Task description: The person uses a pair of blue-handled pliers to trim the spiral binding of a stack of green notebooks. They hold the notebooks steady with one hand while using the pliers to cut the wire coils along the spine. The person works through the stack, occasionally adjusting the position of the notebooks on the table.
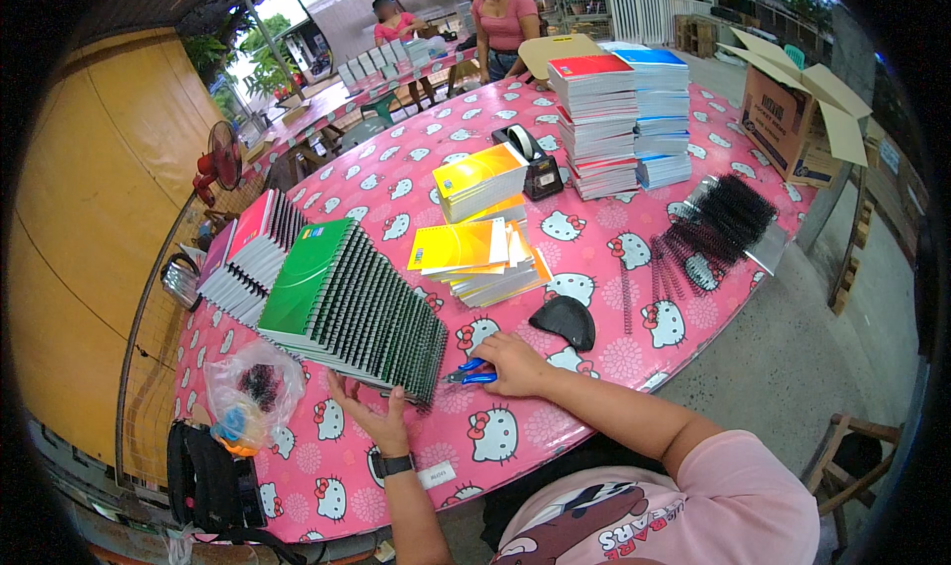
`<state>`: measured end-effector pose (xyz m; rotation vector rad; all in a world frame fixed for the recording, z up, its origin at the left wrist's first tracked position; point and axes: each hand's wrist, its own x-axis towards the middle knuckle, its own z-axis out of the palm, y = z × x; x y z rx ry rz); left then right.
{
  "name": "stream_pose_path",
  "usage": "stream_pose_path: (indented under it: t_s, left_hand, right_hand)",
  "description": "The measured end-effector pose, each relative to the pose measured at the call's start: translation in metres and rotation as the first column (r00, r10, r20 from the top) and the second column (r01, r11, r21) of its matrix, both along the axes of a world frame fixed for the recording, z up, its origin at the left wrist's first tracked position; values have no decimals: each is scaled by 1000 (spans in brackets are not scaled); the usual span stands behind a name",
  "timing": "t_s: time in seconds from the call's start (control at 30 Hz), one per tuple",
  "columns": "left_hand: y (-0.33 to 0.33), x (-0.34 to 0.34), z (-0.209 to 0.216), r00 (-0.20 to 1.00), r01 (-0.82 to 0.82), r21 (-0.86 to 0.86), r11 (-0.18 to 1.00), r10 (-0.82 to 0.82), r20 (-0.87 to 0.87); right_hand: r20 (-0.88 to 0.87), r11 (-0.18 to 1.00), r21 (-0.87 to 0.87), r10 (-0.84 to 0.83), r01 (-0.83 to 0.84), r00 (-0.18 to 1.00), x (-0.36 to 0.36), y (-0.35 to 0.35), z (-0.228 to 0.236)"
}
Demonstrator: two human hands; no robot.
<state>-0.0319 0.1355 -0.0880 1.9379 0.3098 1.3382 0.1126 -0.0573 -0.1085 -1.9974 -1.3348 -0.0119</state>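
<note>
A tall stack of green spiral notebooks [317, 278] stands at the left middle of the table, its black coils facing right. My left hand [374, 421] is at the stack's near lower edge, thumb and fingers spread, the fingertips close to or touching the bottom notebooks. Just right of the stack, a pair of cutting pliers [479, 377] with blue handles lies on the tabletop. My right hand [515, 365] rests over the handles with its fingers curled on them. Beyond it is a black, rounded object [563, 321]. Yellow notebooks [461, 246] are piled further back.
Red notebooks [597, 129] and blue ones [662, 119] form tall piles at the back. Loose black coils [728, 218] lie right, near an opened carton [792, 119]. A tape dispenser [535, 164], a plastic bag [260, 392] and a black bag [198, 476] are around. Two people stand beyond.
</note>
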Motion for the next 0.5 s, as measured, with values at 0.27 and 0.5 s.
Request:
stream_pose_path:
  t_s: [0.27,0.5]
  left_hand:
    - [-2,1,5,1000,28,9,1000,-29,9]
    - [8,-7,8,999,27,-16,1000,-28,-17]
  right_hand:
    - [10,999,36,-9,9,1000,1,-1,-3]
    - [16,998,59,38,-39,999,8,7,-11]
